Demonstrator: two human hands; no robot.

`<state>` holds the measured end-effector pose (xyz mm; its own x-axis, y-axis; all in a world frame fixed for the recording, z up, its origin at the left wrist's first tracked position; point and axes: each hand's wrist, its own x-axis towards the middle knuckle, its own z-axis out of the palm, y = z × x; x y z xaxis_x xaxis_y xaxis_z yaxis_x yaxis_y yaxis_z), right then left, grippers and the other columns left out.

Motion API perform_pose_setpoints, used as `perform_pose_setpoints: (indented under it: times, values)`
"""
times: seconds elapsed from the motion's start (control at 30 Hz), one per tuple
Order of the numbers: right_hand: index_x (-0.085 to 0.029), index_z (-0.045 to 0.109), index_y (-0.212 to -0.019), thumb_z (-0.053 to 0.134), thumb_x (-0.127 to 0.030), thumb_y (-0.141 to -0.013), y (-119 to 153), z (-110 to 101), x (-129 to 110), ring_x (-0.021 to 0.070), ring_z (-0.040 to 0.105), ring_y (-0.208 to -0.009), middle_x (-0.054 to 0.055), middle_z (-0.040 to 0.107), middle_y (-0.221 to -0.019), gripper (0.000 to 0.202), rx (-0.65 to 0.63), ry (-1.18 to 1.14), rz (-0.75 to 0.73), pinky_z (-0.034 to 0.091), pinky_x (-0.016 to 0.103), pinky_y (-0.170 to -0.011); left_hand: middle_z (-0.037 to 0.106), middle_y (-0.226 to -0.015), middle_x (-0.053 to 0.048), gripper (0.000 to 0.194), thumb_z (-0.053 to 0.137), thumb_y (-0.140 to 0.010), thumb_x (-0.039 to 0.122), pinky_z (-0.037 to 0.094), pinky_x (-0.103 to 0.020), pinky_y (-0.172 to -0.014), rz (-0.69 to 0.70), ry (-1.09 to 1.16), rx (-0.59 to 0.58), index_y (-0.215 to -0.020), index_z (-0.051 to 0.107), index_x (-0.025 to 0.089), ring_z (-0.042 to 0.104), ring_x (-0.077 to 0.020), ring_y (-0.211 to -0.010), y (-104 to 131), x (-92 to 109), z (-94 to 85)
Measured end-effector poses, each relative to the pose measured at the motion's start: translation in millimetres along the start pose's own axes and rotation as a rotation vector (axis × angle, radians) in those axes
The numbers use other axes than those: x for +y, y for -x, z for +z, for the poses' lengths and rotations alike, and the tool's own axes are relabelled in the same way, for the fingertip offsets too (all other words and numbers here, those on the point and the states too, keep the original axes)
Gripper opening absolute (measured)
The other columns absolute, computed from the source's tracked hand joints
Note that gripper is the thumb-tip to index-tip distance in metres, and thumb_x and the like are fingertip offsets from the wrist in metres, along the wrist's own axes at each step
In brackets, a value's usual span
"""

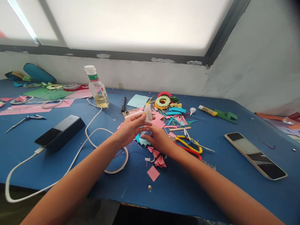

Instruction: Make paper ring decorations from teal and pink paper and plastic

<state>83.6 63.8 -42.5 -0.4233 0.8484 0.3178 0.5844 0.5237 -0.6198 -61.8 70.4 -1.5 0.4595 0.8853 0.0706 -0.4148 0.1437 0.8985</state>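
Note:
Above the middle of the blue table (131, 187), my left hand (131, 126) pinches a small white bottle (147, 112) between its fingers. The bottle is roughly upright, and its neck shows above my fingertips. My right hand (160, 137) is just to the right and below, its fingers curled close to the base of the bottle; whether they hold anything is hidden. Beneath and around both hands lie pink paper pieces (153, 173), folded blue paper (143, 141) and thin strips. Yellow-and-red scissors (199, 150) rest beside my right forearm.
A power bank (59, 132) with a white cable (87, 134) and a roll of tape (116, 171) lie left. A clear bottle (99, 90) stands behind them. Right are a phone (255, 155), a glue stick (207, 110) and a white funnel-shaped piece (192, 111). Paper rings (162, 101) lie at the back.

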Motion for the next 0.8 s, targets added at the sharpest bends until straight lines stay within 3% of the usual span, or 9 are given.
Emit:
perform_pose_setpoints:
  times: [0.13, 0.33, 0.47, 0.6, 0.7, 0.8]
  values:
    - [-0.016, 0.060, -0.093, 0.055, -0.024, -0.080, -0.8, -2.5, -5.2, 0.0132, 0.062, -0.074, 0.004, 0.066, -0.085, 0.016, 0.081, -0.127, -0.015, 0.049, 0.026, -0.068, 0.067, -0.100, -0.009, 0.021, 0.060, -0.081, 0.031, 0.047, -0.020, -0.068, -0.007, 0.078, -0.022, -0.092, 0.068, 0.015, 0.060, -0.0102, -0.076, 1.3, 2.9, 1.1]
    - [-0.018, 0.061, -0.094, 0.056, -0.041, -0.080, 15.3, -53.6, -14.6, 0.0115, 0.059, -0.061, 0.005, 0.066, -0.085, 0.028, 0.239, -0.211, 0.093, 0.050, 0.026, -0.055, 0.066, -0.100, -0.008, 0.024, 0.060, -0.081, 0.034, 0.048, -0.021, -0.068, 0.009, 0.010, -0.045, -0.095, 0.067, 0.016, 0.060, -0.0121, -0.082, 3.2, -0.6, 5.2]
    - [-0.020, 0.055, -0.111, 0.062, -0.041, -0.075, 29.0, -76.1, -20.3, 0.0153, 0.063, -0.072, 0.007, 0.064, -0.095, 0.043, 0.113, -0.291, 0.212, 0.054, 0.027, -0.056, 0.064, -0.101, -0.008, 0.027, 0.057, -0.081, 0.036, 0.049, -0.024, -0.070, 0.044, -0.261, -0.008, -0.097, 0.066, 0.016, 0.059, -0.0140, -0.084, 5.1, -8.0, 12.8]
    - [-0.020, 0.059, -0.103, 0.062, -0.037, -0.075, 33.9, -76.5, -20.6, 0.0155, 0.064, -0.075, 0.005, 0.065, -0.093, 0.032, 0.186, -0.202, 0.151, 0.055, 0.026, -0.059, 0.065, -0.095, -0.006, 0.028, 0.056, -0.082, 0.032, 0.049, -0.024, -0.071, 0.124, -0.488, 0.041, -0.103, 0.062, 0.016, 0.058, -0.0132, -0.083, 8.3, -14.0, 18.6]
    - [-0.020, 0.060, -0.092, 0.062, -0.034, -0.076, 33.5, -73.3, -19.6, 0.0144, 0.065, -0.074, 0.004, 0.066, -0.091, 0.022, 0.267, -0.193, 0.124, 0.055, 0.024, -0.060, 0.065, -0.093, -0.005, 0.027, 0.056, -0.083, 0.032, 0.050, -0.024, -0.072, 0.132, -0.505, 0.028, -0.104, 0.061, 0.016, 0.059, -0.0126, -0.082, 10.4, -16.2, 20.8]
    - [-0.020, 0.059, -0.088, 0.061, -0.034, -0.077, 33.1, -71.0, -19.0, 0.0145, 0.065, -0.077, 0.004, 0.066, -0.093, 0.018, 0.265, -0.233, 0.111, 0.056, 0.023, -0.061, 0.065, -0.095, -0.005, 0.028, 0.055, -0.083, 0.031, 0.050, -0.024, -0.074, 0.111, -0.491, -0.020, -0.106, 0.060, 0.016, 0.059, -0.0122, -0.082, 12.1, -17.4, 23.1]
